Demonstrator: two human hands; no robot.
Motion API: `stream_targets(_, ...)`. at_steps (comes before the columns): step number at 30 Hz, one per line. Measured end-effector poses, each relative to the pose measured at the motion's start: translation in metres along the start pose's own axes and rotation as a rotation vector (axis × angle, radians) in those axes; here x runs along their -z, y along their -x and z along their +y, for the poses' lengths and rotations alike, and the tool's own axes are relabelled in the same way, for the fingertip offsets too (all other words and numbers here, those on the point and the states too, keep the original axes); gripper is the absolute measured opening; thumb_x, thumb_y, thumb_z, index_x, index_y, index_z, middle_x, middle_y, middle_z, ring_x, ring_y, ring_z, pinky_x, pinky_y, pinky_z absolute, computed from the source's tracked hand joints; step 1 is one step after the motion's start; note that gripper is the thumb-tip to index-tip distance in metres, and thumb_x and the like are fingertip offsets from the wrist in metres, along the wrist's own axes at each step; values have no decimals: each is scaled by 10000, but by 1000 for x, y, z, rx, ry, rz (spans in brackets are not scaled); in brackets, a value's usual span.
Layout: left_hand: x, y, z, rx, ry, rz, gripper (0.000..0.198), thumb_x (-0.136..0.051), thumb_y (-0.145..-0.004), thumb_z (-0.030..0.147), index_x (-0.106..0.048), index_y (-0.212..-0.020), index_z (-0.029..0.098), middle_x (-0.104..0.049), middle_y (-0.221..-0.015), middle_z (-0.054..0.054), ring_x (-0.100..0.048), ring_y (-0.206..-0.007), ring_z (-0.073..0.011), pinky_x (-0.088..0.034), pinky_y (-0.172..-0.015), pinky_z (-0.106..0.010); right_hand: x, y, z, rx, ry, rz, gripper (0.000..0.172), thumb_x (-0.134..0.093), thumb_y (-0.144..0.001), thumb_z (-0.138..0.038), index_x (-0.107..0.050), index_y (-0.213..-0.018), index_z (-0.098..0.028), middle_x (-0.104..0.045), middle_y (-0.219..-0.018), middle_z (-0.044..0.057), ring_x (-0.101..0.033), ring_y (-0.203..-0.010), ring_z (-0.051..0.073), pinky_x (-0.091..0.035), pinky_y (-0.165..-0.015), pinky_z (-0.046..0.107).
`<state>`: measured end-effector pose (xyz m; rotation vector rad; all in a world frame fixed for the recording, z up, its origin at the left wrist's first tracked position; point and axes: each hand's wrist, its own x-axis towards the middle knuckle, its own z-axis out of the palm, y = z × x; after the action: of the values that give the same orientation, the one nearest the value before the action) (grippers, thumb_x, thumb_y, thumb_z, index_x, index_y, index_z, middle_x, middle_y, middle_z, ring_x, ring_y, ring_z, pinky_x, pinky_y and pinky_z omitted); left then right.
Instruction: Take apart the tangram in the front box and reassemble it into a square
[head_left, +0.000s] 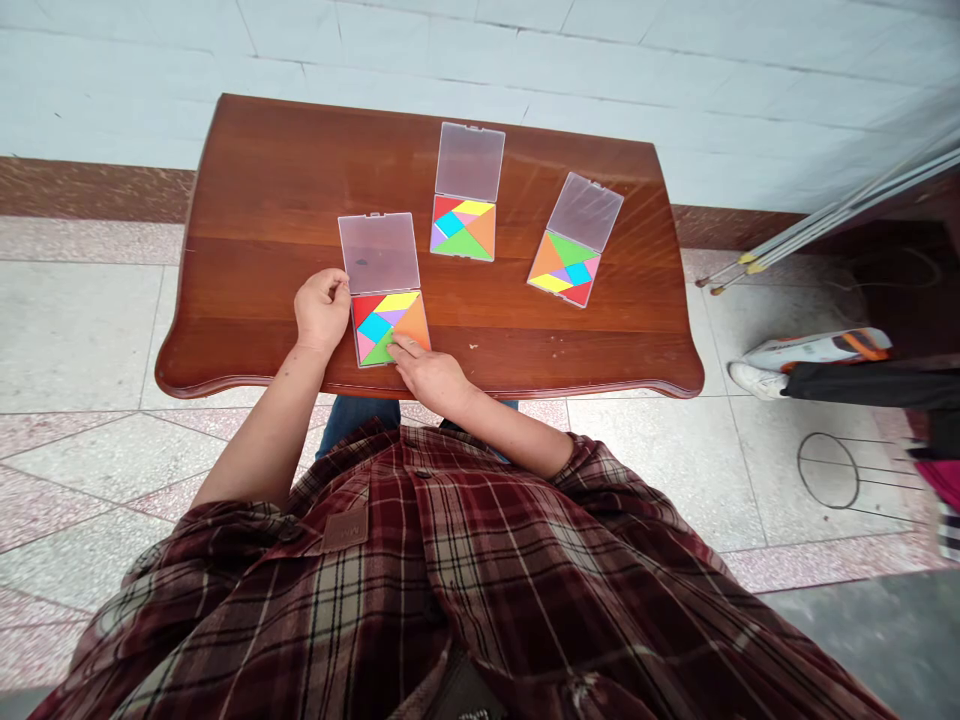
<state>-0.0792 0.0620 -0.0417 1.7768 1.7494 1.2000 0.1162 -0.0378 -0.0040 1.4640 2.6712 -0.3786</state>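
Observation:
An open clear case with coloured tangram pieces [373, 327] lies near the table's front edge, its transparent lid [379, 253] folded back away from me. My left hand [322, 308] is at the case's left side by the hinge, fingers curled in; what they hold, if anything, is too small to make out. My right hand [431, 375] rests with its fingertips on the lower part of the pieces, over the green and orange ones, fingers spread a little. Two more open cases hold filled tangram squares: one at the back middle [465, 228], one at the right [564, 268].
The brown wooden table [262, 220] stands against a pale tiled wall [412, 60]. On the right are a person's leg and white shoe [757, 380], a round wire frame [827, 470] on the floor, and metal poles [832, 210].

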Motion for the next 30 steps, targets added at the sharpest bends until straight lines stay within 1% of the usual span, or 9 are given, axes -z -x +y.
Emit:
stream_targets(5, -1, 0, -1, 8, -4, 4, 114, -523, -778, 124, -607, -784, 201, -637, -779, 10, -560, -708, -127, -451, -718, -272, 2, 1, -1, 2, 1, -6, 496, -248, -999, -210, -457, -1444, -142, -347, -1582, 140, -697, -1019, 207, -566, -793, 315)
stream_targets(16, -3, 0, -5, 11, 16, 4, 111, -509, -788, 155, -606, -805, 206, -633, -790, 1, -577, -745, -140, -468, -765, -283, 2, 2, 0, 4, 5, 3, 506, -225, -1002, -218, -456, -1445, -141, -355, -1579, 144, -694, -1028, 211, -569, -816, 326)
stream_targets(20, -2, 0, -3, 6, 20, 3, 112, -511, -774, 149, -603, -796, 208, -644, -788, 5, -572, -728, -133, -463, -746, -274, 0, 1, -1, -3, 1, -4, 506, -245, -992, -204, -453, -1449, -147, -352, -1582, 140, -698, -1011, 210, -570, -840, 341)
stream_targets(24, -1, 0, -1, 10, 21, -2, 120, -509, -767, 148, -611, -797, 204, -655, -793, 3, -572, -721, -127, -458, -730, -263, -3, 1, 0, 3, -9, 17, 493, -269, -986, -190, -458, -1439, -144, -349, -1583, 143, -691, -1035, 209, -566, -851, 332)
stream_targets(30, -1, 0, -1, 31, 25, 6, 128, -509, -766, 146, -617, -801, 204, -653, -804, -1, -590, -750, -141, -466, -752, -279, -5, 2, 1, 14, 0, 46, 480, -261, -994, -192, -471, -1420, -130, -365, -1574, 145, -699, -1011, 210, -568, -830, 335)
